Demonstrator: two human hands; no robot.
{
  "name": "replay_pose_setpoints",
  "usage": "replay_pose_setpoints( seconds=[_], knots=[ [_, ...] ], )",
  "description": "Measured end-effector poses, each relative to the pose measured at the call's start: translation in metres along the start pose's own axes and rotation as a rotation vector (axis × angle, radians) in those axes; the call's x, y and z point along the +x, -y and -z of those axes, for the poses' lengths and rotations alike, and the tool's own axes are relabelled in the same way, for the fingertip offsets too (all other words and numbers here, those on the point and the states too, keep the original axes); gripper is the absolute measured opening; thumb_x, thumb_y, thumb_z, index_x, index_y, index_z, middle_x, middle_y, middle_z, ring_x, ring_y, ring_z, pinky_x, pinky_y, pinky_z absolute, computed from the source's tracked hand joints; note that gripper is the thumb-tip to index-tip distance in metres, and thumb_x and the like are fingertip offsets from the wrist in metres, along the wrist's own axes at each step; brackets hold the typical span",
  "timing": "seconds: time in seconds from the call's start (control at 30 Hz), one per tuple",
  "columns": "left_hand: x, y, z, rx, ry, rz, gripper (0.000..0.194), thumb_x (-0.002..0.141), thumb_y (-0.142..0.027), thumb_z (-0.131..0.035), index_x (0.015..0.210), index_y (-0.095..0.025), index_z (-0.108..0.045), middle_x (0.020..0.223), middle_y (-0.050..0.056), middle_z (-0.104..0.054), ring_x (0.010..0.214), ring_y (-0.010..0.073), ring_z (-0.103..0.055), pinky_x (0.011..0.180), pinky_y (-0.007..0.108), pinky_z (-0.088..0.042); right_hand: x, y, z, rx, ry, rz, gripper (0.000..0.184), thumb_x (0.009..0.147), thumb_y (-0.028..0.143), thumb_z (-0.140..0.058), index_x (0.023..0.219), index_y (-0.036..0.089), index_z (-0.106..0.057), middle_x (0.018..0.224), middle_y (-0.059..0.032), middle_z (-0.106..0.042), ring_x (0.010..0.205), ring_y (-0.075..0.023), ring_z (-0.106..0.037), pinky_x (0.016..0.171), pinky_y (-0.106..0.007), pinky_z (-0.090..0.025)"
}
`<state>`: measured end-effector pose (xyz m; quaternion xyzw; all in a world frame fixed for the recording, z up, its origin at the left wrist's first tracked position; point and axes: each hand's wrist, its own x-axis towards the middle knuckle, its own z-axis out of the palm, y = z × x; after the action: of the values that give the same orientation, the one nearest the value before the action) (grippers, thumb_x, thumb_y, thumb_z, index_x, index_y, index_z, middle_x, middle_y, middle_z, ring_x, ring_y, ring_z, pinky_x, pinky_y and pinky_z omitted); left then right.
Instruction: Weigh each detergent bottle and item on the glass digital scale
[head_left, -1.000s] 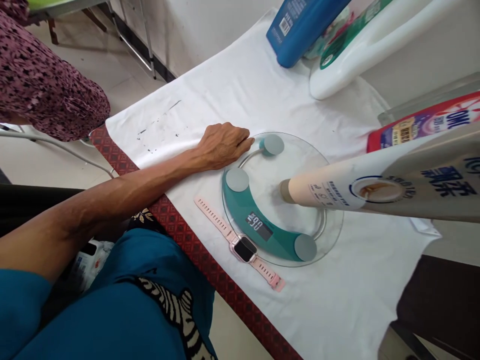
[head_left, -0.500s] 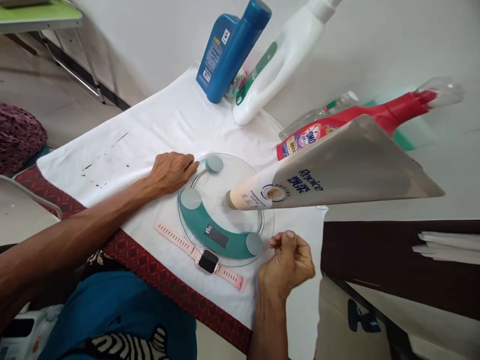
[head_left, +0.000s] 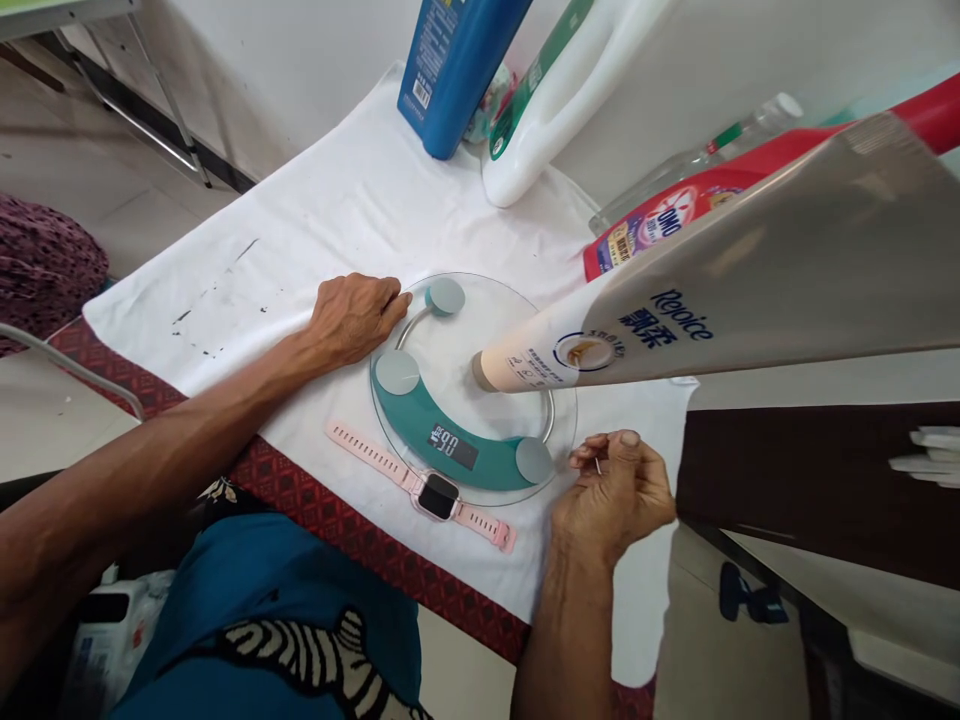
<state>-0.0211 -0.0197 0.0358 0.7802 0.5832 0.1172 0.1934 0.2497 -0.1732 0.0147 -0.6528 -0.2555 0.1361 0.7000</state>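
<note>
A round glass bathroom scale (head_left: 501, 300) with a teal band lies on the white cloth. Lit digits that look like "90" show on its display (head_left: 452, 445). A Rejoice tube (head_left: 600, 350) stands cap-down on the glass. My left hand (head_left: 358, 312) rests closed at the scale's left rim, its fingertips curled under and partly hidden. Just off the right rim, my right hand (head_left: 615, 495) is closed, thumb up; a tiny pale bit shows at its fingers, too small to name. A pink-strapped smartwatch (head_left: 437, 497) lies along the scale's near edge.
Behind the scale stand a blue bottle (head_left: 457, 80), a white jug (head_left: 525, 160), a clear bottle (head_left: 675, 165) and a red OMO bottle (head_left: 660, 215), close to the wall. A dark red patterned cloth (head_left: 360, 535) borders the table's near edge.
The scale's display now shows large digits. The whole view has shifted and come closer, with scale, tube and watch appearing further right. Both hands keep their places beside the scale.
</note>
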Motion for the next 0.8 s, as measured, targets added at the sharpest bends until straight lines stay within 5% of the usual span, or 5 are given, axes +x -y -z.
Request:
replay_pose_setpoints(
  seconds=[0.4, 0.53, 0.67, 0.8],
  knots=[
    [-0.001, 0.0, 0.002, 0.053, 0.032, 0.004, 0.044, 0.11, -0.043, -0.035, 0.093, -0.021, -0.069, 0.084, 0.007, -0.067, 0.082, 0.0229, -0.059, 0.074, 0.036, -0.032, -0.008, 0.013, -0.005, -0.068, 0.006, 0.098, 0.036, 0.079, 0.049, -0.086, 0.086, 0.019, -0.068, 0.071, 0.0033, -0.063, 0.063, -0.0117, -0.058, 0.06, -0.026, -0.045],
    [-0.001, 0.003, 0.0, 0.062, 0.048, -0.007, 0.045, 0.111, -0.044, -0.034, 0.096, -0.02, -0.07, 0.093, 0.008, -0.075, 0.083, 0.023, -0.064, 0.07, 0.035, -0.031, 0.002, 0.049, -0.016, -0.106, 0.192, 0.17, 0.047, 0.08, 0.054, -0.087, 0.109, 0.019, -0.073, 0.1, -0.0045, -0.074, 0.094, -0.0212, -0.072, 0.081, -0.036, -0.057],
    [-0.002, 0.004, -0.002, 0.04, 0.05, -0.021, 0.047, 0.112, -0.044, -0.032, 0.098, -0.02, -0.069, 0.101, 0.009, -0.078, 0.089, 0.0247, -0.069, 0.069, 0.036, -0.033, 0.009, 0.077, -0.041, -0.108, 0.392, 0.262, 0.065, 0.074, 0.053, -0.092, 0.125, 0.018, -0.07, 0.118, -0.0099, -0.074, 0.115, -0.0292, -0.071, 0.1, -0.047, -0.057],
    [-0.003, 0.005, -0.004, 0.004, 0.064, -0.038, 0.046, 0.113, -0.043, -0.031, 0.1, -0.02, -0.069, 0.104, 0.01, -0.079, 0.094, 0.0265, -0.072, 0.072, 0.037, -0.038, 0.003, 0.075, -0.063, -0.156, 0.353, 0.168, 0.06, 0.073, 0.049, -0.094, 0.119, 0.016, -0.075, 0.112, -0.0116, -0.078, 0.11, -0.0313, -0.074, 0.1, -0.05, -0.059]
  ],
)
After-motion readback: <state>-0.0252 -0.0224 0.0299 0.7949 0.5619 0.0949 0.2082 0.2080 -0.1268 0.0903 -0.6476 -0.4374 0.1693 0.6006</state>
